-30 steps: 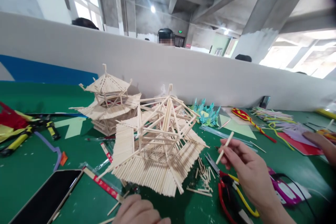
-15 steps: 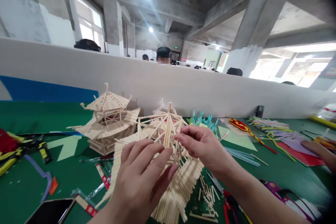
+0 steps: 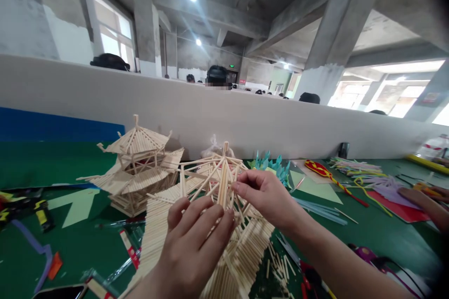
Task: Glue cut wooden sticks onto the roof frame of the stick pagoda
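Observation:
A half-built pavilion model of thin wooden sticks stands before me, with a ribbed lower roof (image 3: 157,224) and an open upper roof frame (image 3: 206,168) rising to a short post. A few sticks (image 3: 223,186) lie side by side down the near slope of that frame. My right hand (image 3: 264,196) pinches with thumb and forefinger at a thin stick to their right. My left hand (image 3: 196,238) is closed at the lower end of the slope, its fingertips together on a stick there; its thumb tip is mostly hidden. A similar roofed pavilion model (image 3: 140,163) stands at left.
Loose stick pieces (image 3: 277,261), scissors (image 3: 289,248) and red-handled pliers (image 3: 308,280) lie at right. Teal folded pieces (image 3: 271,166) stand behind. A white partition (image 3: 266,121) closes the back. Another person's hand (image 3: 417,198) is at far right; a phone (image 3: 61,292) lies front left.
My left thumb and fingertips have come closer together at the roof sticks. My right hand has shifted slightly left, still pinching. The whole view has turned a little.

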`<state>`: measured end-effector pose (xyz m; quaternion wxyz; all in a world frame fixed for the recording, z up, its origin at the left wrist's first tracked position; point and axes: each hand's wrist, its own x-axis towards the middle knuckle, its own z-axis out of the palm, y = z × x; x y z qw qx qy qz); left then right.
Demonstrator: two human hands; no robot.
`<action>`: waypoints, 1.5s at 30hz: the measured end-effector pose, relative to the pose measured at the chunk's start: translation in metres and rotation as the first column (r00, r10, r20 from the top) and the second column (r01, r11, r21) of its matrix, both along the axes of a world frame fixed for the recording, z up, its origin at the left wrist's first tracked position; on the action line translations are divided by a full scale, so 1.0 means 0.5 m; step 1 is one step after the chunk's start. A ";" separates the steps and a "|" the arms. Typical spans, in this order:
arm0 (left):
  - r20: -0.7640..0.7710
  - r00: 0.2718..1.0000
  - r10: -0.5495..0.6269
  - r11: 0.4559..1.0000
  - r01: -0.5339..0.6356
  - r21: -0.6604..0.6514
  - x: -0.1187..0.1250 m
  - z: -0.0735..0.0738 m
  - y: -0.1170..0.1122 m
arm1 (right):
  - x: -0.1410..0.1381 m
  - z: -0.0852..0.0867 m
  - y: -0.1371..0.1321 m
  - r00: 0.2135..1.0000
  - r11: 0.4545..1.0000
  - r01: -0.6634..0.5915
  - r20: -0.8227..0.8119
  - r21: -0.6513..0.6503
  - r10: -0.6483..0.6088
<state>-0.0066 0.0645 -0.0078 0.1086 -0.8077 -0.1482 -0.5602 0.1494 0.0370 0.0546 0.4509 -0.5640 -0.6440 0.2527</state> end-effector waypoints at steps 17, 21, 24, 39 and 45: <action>-0.081 0.996 -0.037 0.998 0.042 0.053 -0.010 0.013 0.019 | -0.008 0.016 0.004 0.937 0.984 0.123 0.313 0.130 -0.158; -0.064 0.998 -0.023 0.998 0.026 0.054 -0.009 0.012 0.017 | 0.000 0.012 0.003 0.957 0.989 0.097 0.264 0.114 -0.124; -0.086 0.996 0.011 0.997 -0.004 0.081 -0.008 0.015 0.015 | 0.005 0.013 0.007 0.957 0.986 0.122 0.250 0.111 -0.146; -0.127 0.990 0.065 0.976 -0.036 0.216 -0.002 0.034 0.011 | 0.026 0.009 0.030 0.990 0.981 0.134 0.020 0.142 -0.139; -0.125 0.990 0.069 0.998 -0.067 0.016 -0.052 0.004 -0.028 | 0.092 -0.006 -0.073 0.944 0.939 0.216 -0.302 0.268 -0.131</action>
